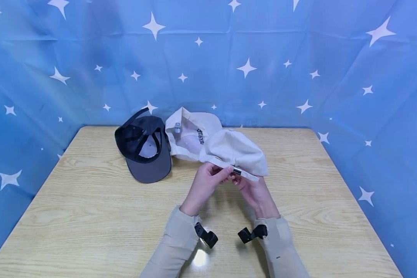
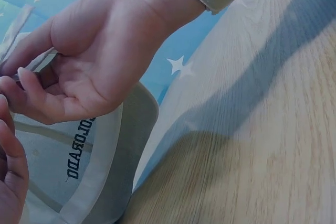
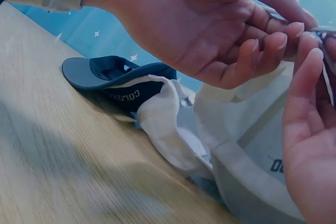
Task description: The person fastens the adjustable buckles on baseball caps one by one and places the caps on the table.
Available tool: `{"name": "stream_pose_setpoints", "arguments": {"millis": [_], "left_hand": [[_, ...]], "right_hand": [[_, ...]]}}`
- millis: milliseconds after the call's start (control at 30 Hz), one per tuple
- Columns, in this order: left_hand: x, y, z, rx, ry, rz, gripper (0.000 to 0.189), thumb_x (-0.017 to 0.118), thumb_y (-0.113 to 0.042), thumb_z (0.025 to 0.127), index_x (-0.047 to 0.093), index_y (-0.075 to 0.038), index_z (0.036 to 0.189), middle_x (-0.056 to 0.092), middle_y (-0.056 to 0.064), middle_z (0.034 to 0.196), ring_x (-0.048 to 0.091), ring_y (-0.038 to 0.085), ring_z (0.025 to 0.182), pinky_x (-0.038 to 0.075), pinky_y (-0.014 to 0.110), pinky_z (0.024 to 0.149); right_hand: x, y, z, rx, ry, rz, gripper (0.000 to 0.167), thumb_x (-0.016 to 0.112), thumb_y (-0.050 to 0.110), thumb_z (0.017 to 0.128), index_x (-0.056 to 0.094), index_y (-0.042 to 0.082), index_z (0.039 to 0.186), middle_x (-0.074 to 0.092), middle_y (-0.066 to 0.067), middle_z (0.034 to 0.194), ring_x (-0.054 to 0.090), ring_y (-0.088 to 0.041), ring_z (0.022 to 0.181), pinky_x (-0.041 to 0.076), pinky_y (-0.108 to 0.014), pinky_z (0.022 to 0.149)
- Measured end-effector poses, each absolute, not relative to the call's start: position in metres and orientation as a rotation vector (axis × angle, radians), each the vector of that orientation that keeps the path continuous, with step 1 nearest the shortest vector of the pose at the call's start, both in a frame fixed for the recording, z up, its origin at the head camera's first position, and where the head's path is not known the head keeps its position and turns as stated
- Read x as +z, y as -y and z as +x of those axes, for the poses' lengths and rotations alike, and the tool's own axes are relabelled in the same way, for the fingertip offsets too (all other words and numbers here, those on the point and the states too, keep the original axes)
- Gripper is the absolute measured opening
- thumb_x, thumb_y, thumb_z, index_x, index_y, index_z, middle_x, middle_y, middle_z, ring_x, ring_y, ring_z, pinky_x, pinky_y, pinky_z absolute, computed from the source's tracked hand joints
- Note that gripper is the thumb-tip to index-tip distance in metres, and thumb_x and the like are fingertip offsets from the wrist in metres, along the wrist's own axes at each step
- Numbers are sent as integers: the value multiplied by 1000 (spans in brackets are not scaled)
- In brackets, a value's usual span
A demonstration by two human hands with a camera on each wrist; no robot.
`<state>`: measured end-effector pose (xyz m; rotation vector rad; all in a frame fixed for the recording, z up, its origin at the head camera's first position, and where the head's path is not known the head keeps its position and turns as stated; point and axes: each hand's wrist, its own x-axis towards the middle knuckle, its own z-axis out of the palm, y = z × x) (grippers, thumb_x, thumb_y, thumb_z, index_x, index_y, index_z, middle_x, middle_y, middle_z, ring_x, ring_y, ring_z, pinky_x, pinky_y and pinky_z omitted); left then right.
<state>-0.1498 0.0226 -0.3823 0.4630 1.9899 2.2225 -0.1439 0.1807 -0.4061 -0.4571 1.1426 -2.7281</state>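
Observation:
Both hands are at the back strap (image 1: 251,177) of a white cap (image 1: 234,148), which is lifted off the table in the head view. My left hand (image 1: 206,183) pinches the strap beside its small metal buckle (image 1: 237,170), thumb on top. From the other side my right hand (image 1: 257,193) grips the strap's far end, its fingers partly hidden beneath. The fingertips of the two hands nearly meet in the right wrist view. Inside the held cap, dark COLORADO lettering (image 2: 80,148) shows in the left wrist view.
A second white cap (image 1: 185,144), opening toward me, lies behind and left of the held one. Left of it rests a dark cap (image 1: 149,170) with a grey brim. The wooden table (image 1: 107,224) ends at a blue star-patterned curtain (image 1: 208,58).

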Motion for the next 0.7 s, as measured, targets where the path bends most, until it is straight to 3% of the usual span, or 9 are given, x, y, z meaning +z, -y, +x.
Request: {"name": "stream_pose_setpoints", "arguments": {"millis": [167,400,567,700], "left_hand": [[-384,-24,-150,2231,-1967,477,26,66,-36,80,63,-12,88,60,6,75,55,20,68,47,36,62],[-387,-22,-153,2178,-1877,498,31,62,-36,83,63,-6,89,60,12,77,54,27,71,46,30,62],[-390,-18,-156,2175,-1751,433,46,52,-45,86,60,0,92,62,16,84,56,32,77,46,39,68],[-391,-17,-157,2241,-1676,308,50,53,-51,83,56,-2,94,63,15,85,57,34,82,45,44,70]], "right_hand": [[-407,-181,-143,-2733,-1116,-494,16,57,2,85,57,3,101,63,-8,90,59,-16,73,47,-20,62],[-408,-182,-143,-2753,-1054,-497,12,50,-2,88,58,1,96,62,-8,84,57,-15,70,46,-21,63],[-409,-184,-142,-2752,-965,-534,14,45,-2,90,57,3,96,61,-6,84,56,-15,71,45,-23,67],[-409,-186,-142,-2751,-888,-552,15,49,-1,88,56,5,101,62,-6,90,57,-14,71,44,-22,67]]}}
